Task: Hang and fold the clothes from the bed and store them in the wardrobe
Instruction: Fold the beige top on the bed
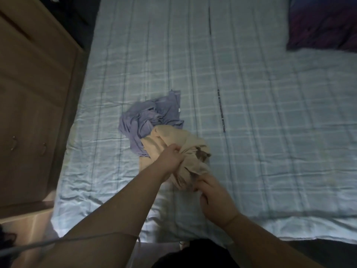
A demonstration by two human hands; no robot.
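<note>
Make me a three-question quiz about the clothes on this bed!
1. Where is the lavender garment? A on the floor; B on the bed, touching the beige garment; C on a chair.
2. How many garments are on the bed? A two; B four; C six.
3. What do the left hand and right hand do? A hang empty; B hold a hanger; C both grip the beige garment.
Answers: 1 B, it lies crumpled there; 2 A, one lavender, one beige; 3 C, curled fingers bunch its cloth.
</note>
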